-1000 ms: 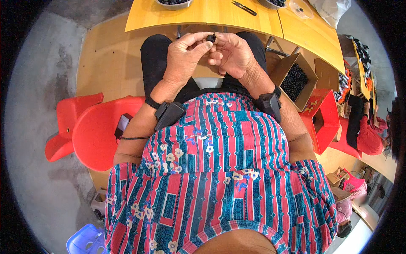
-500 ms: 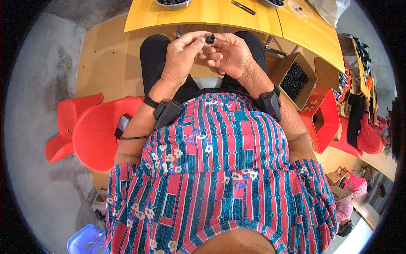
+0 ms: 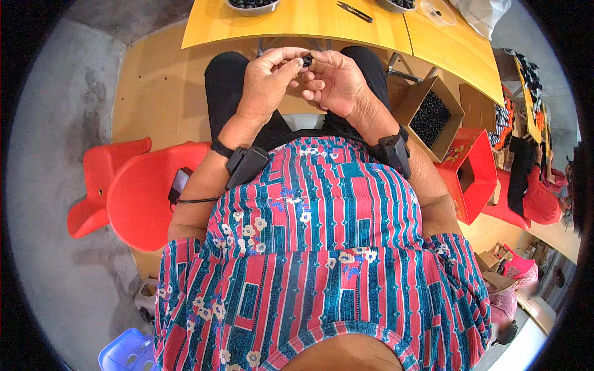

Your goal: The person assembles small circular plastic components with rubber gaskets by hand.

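Observation:
Between my fingertips, over my lap and just short of the table edge, is a small black part [image 3: 307, 60]; it is too small to tell its kind. My left hand [image 3: 267, 79] pinches it from the left with thumb and forefinger. From the other side my right hand [image 3: 339, 79] grips it between thumb and forefinger, its other fingers curled below. Both hands nearly touch each other around the part, and the fingers cover much of it.
On the yellow table [image 3: 297, 21] ahead are a bowl of black pieces [image 3: 253, 6], black thread snips [image 3: 355, 12] and a clear lid [image 3: 438, 12]. A cardboard box [image 3: 456, 127] of small black pieces stands at right. Red chairs [image 3: 139, 198] are at left. Other people sit far right.
My left thumb and fingers have shifted slightly over the small black part, covering more of it. Otherwise my hands stay in nearly the same place.

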`<state>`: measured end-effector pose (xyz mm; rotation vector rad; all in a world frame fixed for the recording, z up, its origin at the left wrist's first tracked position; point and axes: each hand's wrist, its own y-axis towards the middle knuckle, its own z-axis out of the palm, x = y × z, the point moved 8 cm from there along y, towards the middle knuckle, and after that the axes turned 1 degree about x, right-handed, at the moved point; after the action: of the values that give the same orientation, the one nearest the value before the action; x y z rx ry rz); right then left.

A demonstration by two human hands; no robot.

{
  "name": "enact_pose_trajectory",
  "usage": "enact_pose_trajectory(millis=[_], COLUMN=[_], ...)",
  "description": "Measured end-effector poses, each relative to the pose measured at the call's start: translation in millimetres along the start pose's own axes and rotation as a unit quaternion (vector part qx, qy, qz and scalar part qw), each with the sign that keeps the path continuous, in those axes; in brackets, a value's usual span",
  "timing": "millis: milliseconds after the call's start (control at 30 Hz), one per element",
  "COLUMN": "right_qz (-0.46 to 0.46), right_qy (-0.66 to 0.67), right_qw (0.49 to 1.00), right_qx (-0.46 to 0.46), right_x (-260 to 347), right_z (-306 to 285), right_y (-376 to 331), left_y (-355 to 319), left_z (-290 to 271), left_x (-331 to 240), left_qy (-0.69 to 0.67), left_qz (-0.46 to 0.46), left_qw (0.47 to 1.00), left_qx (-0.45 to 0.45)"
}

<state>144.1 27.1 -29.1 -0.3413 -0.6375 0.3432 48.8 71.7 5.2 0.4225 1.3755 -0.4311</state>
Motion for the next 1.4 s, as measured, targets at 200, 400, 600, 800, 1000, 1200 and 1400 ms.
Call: enact_pose_trajectory(millis=[200, 400, 600, 800, 1000, 1200, 1400], right_qz=[-0.038, -0.044, -0.04, -0.033, -0.058, -0.044, -0.036], right_qy=[-0.091, -0.145, -0.152, -0.145, -0.158, -0.156, -0.155], right_qw=[0.995, 0.986, 0.986, 0.987, 0.984, 0.986, 0.987], right_qx=[-0.02, -0.068, -0.06, -0.059, -0.056, -0.042, -0.001], right_x=[5, 9, 9, 7, 10, 8, 6], right_z=[6, 5, 7, 7, 14, 12, 12], right_y=[-5, -11, -12, -12, -13, -14, -10], left_y=[2, -2, -2, -3, -6, -7, -8], left_z=[-6, -1, -1, -3, -4, -5, -5], left_x=[-11, -34, -35, -38, -43, -43, -39], left_qy=[0.086, 0.217, 0.209, 0.195, 0.201, 0.186, 0.206], left_qz=[0.079, 0.15, 0.165, 0.182, 0.198, 0.188, 0.179], left_qw=[0.993, 0.964, 0.964, 0.963, 0.958, 0.963, 0.961], left_qx=[-0.035, -0.033, -0.024, -0.031, -0.047, -0.053, -0.037])
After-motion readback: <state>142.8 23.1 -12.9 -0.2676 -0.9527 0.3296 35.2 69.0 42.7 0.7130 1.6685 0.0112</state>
